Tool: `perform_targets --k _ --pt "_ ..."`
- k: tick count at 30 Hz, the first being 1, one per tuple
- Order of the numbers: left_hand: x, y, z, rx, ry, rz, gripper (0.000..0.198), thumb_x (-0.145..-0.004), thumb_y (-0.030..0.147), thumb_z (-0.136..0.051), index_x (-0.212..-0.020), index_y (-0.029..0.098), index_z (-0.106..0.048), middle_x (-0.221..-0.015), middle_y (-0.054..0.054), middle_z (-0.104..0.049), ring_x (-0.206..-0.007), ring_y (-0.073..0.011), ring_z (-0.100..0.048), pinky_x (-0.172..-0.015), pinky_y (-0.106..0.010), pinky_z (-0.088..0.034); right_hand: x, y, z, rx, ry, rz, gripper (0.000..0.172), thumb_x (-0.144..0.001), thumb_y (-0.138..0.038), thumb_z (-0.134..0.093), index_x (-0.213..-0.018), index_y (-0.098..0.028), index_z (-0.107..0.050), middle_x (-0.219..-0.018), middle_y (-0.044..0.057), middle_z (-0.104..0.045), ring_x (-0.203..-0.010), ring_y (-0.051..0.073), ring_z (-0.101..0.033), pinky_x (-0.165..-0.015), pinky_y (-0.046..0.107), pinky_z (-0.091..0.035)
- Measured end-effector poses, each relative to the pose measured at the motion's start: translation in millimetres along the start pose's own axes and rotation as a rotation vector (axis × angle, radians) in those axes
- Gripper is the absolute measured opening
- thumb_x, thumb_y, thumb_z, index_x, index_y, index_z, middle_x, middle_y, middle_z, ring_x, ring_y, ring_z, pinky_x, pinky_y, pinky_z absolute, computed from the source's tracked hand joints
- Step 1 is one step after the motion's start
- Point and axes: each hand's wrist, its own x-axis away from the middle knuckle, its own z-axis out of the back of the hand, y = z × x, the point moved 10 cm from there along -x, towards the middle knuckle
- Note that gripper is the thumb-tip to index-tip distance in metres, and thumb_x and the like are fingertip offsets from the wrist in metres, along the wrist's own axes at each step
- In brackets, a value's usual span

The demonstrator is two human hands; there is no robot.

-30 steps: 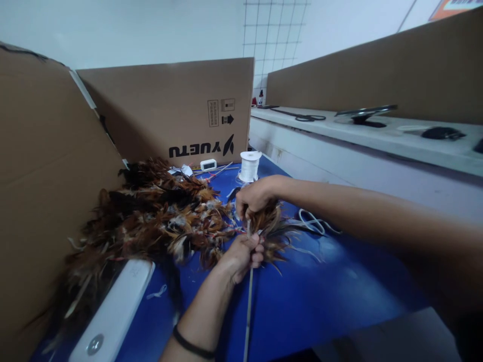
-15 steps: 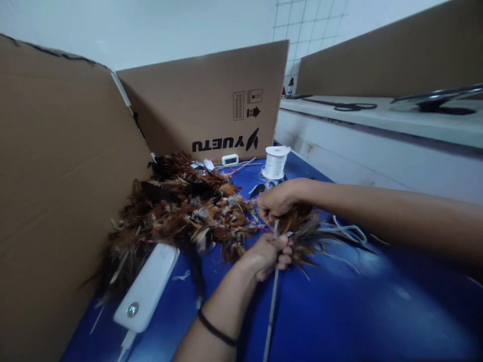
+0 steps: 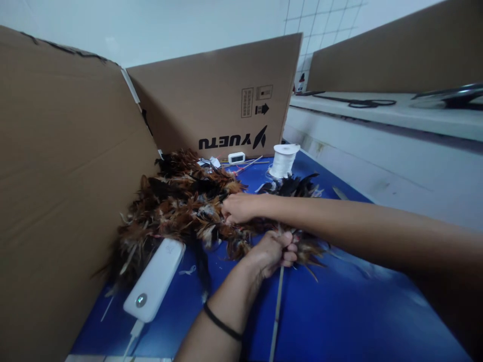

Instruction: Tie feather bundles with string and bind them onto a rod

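Note:
My left hand, with a dark band on its wrist, is closed round a thin pale stick that slants down to the bottom edge. Brown feathers fan out to the right from that grip. My right hand reaches across above it, into the right side of a heap of brown and black feathers. Its fingers are curled in among the feathers, and what they pinch is hidden. Part of the stick's upper end is covered by the right forearm.
A white power bank with a cable lies at left on the blue table. A spool of white cord and a small white display stand at the back. Cardboard panels wall the left and rear. Scissors rest on the ledge.
My right hand has moved left from beside the stick into the feather heap. Black feathers near the spool now show more. My left hand keeps its hold; the view has shifted slightly.

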Motion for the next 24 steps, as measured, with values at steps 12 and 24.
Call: perform_targets --k 12,24 --pt "1 3 1.7 0.003 0.036 -0.006 0.029 -0.073 0.038 -0.058 -0.069 0.015 -0.041 -0.054 0.005 -0.036 -0.038 -0.0014 -0.026 -0.039 -0.018 -0.012 -8 15 3 -0.564 0.067 -0.013 0.007 -0.067 -0.018 -0.057 -0.072 -0.014 -0.06 -0.064 0.002 -0.062 -0.055 0.01 -0.053 -0.052 0.021 -0.038" --pt "6 23 2.6 0.117 -0.037 -0.086 0.039 -0.065 0.038 -0.069 -0.077 0.013 -0.041 -0.058 0.007 -0.031 -0.041 0.0006 -0.019 -0.039 -0.015 -0.007 134 46 80 -1.207 0.674 0.001 0.024 -0.064 -0.029 -0.068 -0.082 -0.014 -0.062 -0.076 0.003 -0.063 -0.063 0.01 -0.054 -0.057 0.022 -0.043"
